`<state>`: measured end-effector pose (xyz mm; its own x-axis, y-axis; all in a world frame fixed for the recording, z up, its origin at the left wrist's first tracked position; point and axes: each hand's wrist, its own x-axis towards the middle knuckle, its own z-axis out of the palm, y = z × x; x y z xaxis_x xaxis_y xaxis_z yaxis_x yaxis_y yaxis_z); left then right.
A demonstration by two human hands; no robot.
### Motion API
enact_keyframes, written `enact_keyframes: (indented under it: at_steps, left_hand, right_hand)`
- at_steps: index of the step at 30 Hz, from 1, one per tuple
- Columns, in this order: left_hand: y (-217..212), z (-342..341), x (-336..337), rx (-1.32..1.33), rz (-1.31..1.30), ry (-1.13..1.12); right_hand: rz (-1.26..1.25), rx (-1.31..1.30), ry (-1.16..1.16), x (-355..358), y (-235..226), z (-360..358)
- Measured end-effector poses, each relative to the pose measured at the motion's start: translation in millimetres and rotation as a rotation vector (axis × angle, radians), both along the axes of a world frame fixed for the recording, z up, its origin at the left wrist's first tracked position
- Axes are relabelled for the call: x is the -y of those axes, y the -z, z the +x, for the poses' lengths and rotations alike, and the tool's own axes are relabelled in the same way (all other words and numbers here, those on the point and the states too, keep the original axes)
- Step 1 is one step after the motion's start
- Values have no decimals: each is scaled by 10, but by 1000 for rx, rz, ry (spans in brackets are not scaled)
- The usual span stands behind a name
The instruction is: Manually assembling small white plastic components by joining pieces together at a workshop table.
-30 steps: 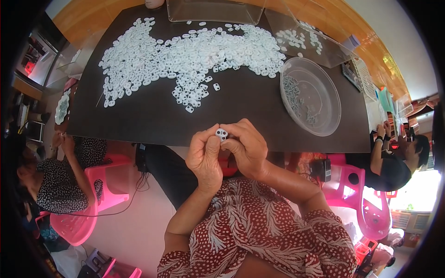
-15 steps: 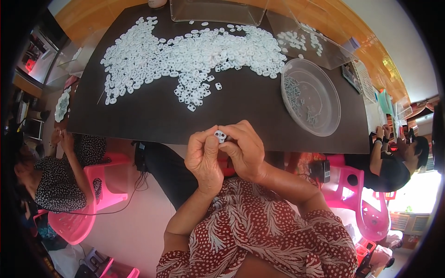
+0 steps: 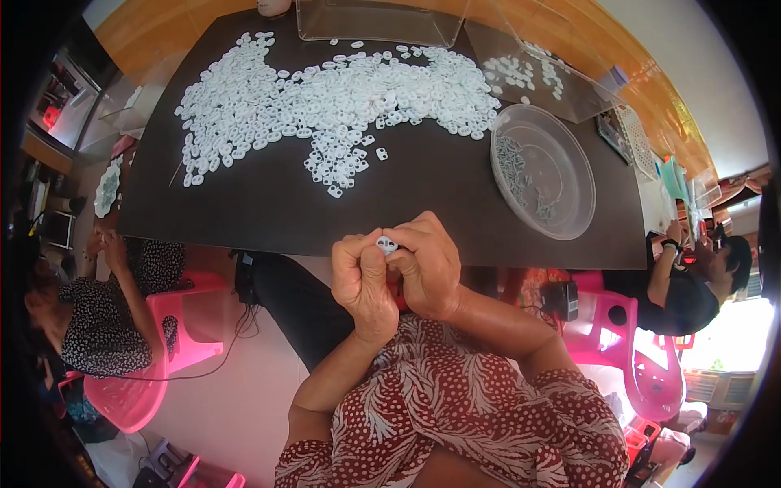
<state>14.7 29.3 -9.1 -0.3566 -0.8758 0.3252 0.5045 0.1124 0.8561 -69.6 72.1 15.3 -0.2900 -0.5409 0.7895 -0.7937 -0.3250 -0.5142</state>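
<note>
Just past the near table edge, my left hand (image 3: 364, 281) and my right hand (image 3: 429, 262) meet, both closed. Between their thumbs and fingertips they pinch a small white plastic piece with dark holes (image 3: 386, 244). My fingers cover part of it. Beyond my hands, a large spread of similar white plastic pieces (image 3: 268, 106) covers the far part of the dark table (image 3: 268, 220). A smaller cluster of squarer two-holed pieces (image 3: 335, 167) juts toward me. On the right stands a round clear tub (image 3: 569, 211) with many small grey metal pieces (image 3: 512, 167) inside, too small to name.
Behind the spread stands a clear rectangular bin (image 3: 382, 32); a second clear bin (image 3: 569, 98) at the right holds white pieces. People sit at both sides, on the left by a pink chair (image 3: 167, 350), on the right by another pink chair (image 3: 610, 325). A cable crosses the floor.
My hands stay together and the white piece has tilted between my fingertips, so it looks flatter now. My left hand has shifted slightly to the right.
</note>
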Motion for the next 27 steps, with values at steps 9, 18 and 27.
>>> enact_keyframes:
  at_steps: [9, 18, 27]
  left_hand:
    - [-32, -43, 1, 81, -56, -88]
    - [-281, -169, 186, 262, -71, 48]
    - [-376, -647, 929, 706, -1326, -267]
  right_hand:
    - [10, -37, 15, 10, -7, -32]
    - [211, 85, 68, -132, -360, -545]
    - [80, 23, 556, 77, -1352, -2261]
